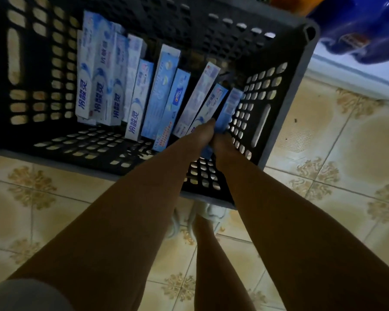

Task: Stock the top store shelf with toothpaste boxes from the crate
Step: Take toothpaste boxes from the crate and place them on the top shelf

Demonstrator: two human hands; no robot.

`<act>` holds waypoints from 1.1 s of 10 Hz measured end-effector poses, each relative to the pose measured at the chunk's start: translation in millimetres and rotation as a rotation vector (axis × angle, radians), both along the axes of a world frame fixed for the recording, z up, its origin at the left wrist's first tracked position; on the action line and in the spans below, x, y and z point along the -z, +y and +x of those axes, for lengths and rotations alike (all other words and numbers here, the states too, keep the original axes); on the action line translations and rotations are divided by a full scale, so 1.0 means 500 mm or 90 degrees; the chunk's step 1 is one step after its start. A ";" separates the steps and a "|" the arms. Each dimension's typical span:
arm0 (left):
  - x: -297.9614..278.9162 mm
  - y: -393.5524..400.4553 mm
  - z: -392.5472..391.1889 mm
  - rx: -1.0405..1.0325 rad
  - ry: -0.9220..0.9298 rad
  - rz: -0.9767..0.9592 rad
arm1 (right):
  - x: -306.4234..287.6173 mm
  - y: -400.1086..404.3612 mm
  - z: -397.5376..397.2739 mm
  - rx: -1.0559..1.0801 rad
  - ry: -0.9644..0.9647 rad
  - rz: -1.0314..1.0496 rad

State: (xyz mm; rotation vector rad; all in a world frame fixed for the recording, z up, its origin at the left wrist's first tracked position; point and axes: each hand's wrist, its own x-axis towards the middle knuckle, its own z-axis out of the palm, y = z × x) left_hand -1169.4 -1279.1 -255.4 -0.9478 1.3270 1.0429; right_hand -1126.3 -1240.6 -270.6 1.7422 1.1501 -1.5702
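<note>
A dark perforated plastic crate (285,90) stands on the floor below me. Several blue-and-white toothpaste boxes (112,77) lie in it, leaning side by side. Both my arms reach down into its right end. My left hand (202,136) and my right hand (221,142) meet at the near end of the rightmost blue toothpaste box (230,106), which lies along the crate's right wall. Both hands appear to grip it; the fingers are mostly hidden behind the hands. The store shelf is not in view.
Beige patterned floor tiles (335,153) surround the crate. Blue packaged goods (364,34) sit at the upper right above a white ledge (355,72). My shoes (182,221) show below the crate's near edge.
</note>
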 end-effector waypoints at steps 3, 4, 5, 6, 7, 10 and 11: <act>-0.043 -0.035 0.004 -0.034 -0.053 0.031 | -0.098 -0.025 0.022 -0.060 0.016 0.117; -0.089 -0.029 -0.014 0.001 -0.023 0.026 | -0.126 -0.034 0.017 -0.062 0.033 0.148; -0.148 -0.035 -0.042 0.082 0.016 0.013 | -0.182 -0.063 0.001 -0.056 0.041 0.159; -0.177 -0.055 -0.063 0.110 0.014 0.048 | -0.218 -0.077 -0.006 -0.001 0.071 0.148; -0.205 -0.108 -0.082 0.111 0.001 0.118 | -0.272 -0.082 -0.014 0.019 0.134 0.180; -0.287 -0.180 -0.089 0.263 0.399 0.036 | -0.367 -0.062 -0.048 0.137 0.169 0.033; -0.319 -0.217 -0.093 0.656 0.725 -0.087 | -0.421 -0.062 -0.068 0.240 0.210 0.003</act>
